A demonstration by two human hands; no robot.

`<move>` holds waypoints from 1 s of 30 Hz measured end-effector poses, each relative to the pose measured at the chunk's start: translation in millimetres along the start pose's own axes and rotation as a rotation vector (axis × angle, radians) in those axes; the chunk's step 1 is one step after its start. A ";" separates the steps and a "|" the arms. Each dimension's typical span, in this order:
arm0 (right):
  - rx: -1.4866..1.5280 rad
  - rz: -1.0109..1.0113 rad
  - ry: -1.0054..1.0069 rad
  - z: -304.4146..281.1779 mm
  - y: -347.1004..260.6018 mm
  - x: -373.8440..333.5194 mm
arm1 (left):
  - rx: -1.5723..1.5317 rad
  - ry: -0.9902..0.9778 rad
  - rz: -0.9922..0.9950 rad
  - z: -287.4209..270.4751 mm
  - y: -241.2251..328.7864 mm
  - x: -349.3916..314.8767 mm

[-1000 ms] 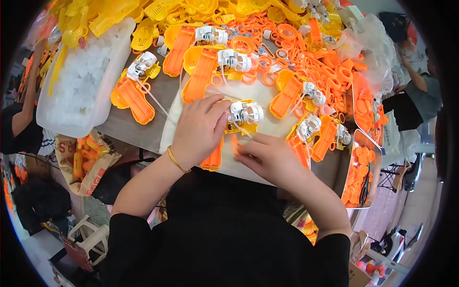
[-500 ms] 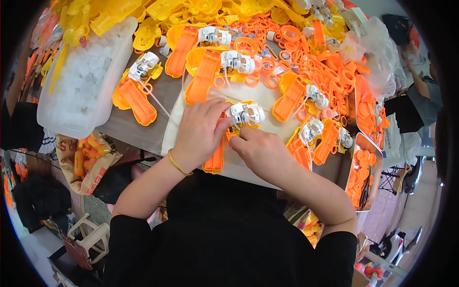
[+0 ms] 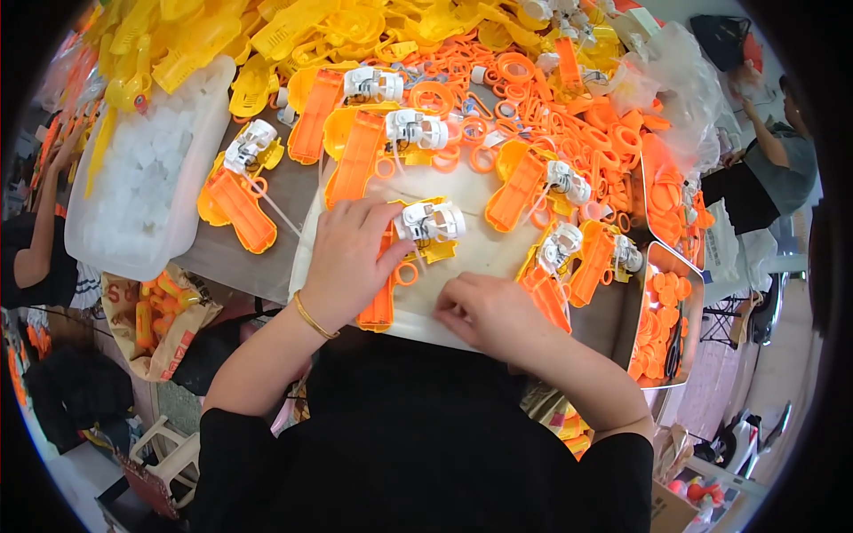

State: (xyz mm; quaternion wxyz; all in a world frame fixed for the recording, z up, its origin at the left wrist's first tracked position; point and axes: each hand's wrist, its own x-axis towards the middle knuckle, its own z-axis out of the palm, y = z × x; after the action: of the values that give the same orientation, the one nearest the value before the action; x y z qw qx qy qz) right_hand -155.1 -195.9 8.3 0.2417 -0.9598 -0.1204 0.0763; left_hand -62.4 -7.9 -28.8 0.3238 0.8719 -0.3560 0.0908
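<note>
My left hand (image 3: 349, 247) is closed round the upper handle of a half-assembled toy gun (image 3: 379, 302). It has an orange handle, a yellow shell and an orange trigger ring, and it lies on a pale mat (image 3: 462, 194). On its top end sits a white round-ended motor unit (image 3: 431, 219) with thin dark wires; the left thumb rests against it. To the right of the handle, just above the mat, my right hand (image 3: 498, 313) is apart from the toy gun. Its fingers are curled together, and whatever they may hold is hidden.
Several similar toy guns (image 3: 514, 188) lie around the mat. Yellow shells (image 3: 311, 27) and orange rings (image 3: 569, 111) are heaped behind. At left stands a translucent tub (image 3: 147, 169) of clear pieces; at right, a metal tray (image 3: 641, 342) with orange discs and scissors. Other people stand at both sides.
My right hand has left the toy gun's motor unit and moved down toward the mat's near edge. My left hand still holds the toy gun. The whole view has shifted slightly.
</note>
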 end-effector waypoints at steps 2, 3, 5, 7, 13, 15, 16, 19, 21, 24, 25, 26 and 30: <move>0.126 -0.088 0.095 -4.8 1.1 6.4 | 0.016 -0.016 0.026 -0.9 -3.0 6.5; 0.120 -0.086 0.105 -8.5 1.4 10.3 | 0.034 -0.034 0.043 -0.8 -3.1 10.6; 0.055 -0.026 -0.124 -18.2 -1.8 17.6 | 0.076 -0.030 0.104 2.0 -2.3 16.1; 0.164 0.013 -0.190 -31.2 -1.6 22.0 | 0.122 -0.023 0.157 2.0 -6.6 22.3; -0.216 0.137 0.301 -53.5 79.4 21.3 | 0.013 -0.077 0.366 -5.6 -0.7 28.4; -0.170 0.033 0.440 -56.1 66.2 20.4 | 0.047 -0.194 0.333 -16.3 7.1 20.8; -0.166 0.035 0.442 -56.7 66.7 20.1 | 0.049 -0.198 0.334 -16.1 7.3 18.8; -0.136 0.020 0.419 -63.6 66.5 15.3 | 0.054 -0.259 0.295 -12.9 4.0 17.3; 0.061 0.020 0.501 -66.3 66.0 1.5 | 0.008 -0.231 0.186 -6.8 4.1 8.5; -0.051 0.000 0.403 -66.4 68.4 -27.5 | 0.062 -0.169 0.133 -1.6 10.0 1.1; -0.184 -0.048 0.328 -63.1 64.7 -36.9 | 0.060 -0.171 0.143 0.2 12.0 -0.9; -0.268 0.016 0.153 -46.2 69.2 -47.6 | 0.059 -0.146 0.131 3.1 16.6 2.3; -0.312 0.254 0.292 2.3 55.1 -34.1 | 0.113 -0.082 0.080 17.3 26.2 9.0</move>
State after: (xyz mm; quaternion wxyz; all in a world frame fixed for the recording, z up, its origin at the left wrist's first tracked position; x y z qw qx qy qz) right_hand -177.6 -251.0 -17.3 0.0940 -0.9938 0.0269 -0.0529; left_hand -74.8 -37.9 -25.6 0.2555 0.8768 -0.3979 0.0879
